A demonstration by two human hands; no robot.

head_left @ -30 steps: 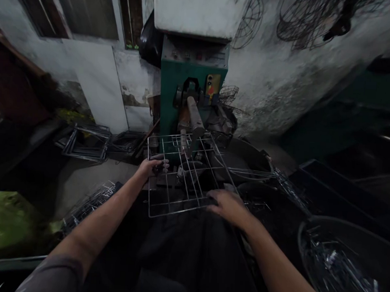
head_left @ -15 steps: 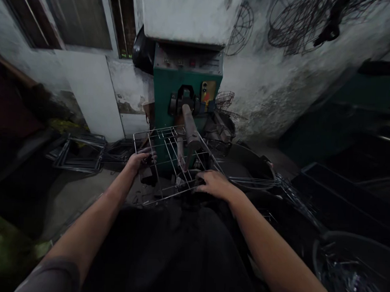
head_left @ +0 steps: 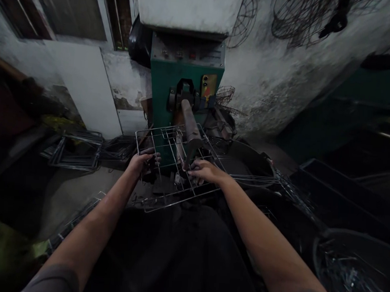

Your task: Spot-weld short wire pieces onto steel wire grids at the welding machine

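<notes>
I am holding the wire rack (head_left: 170, 179) flat against the green machine (head_left: 185, 76), left hand (head_left: 144, 162) curling shut round its left edge, right hand (head_left: 204, 171) gripping an inner wire, seemingly steadying it level under the protruding arm (head_left: 189, 124).

Both arms reach forward from the body, bare from the elbow down and stretched nearly straight. The left forearm (head_left: 103, 215) runs up and inward to the left hand (head_left: 142, 163), which sits knuckles-up with its fingers curled tight in a closed grip. The right forearm (head_left: 252, 227) angles in from the other side, so the two hands end up near each other, the right hand (head_left: 206, 170) a touch lower. It lies palm-down, wrist flat, fingers bent toward the left, but how fully they close is too dim to make out.
</notes>
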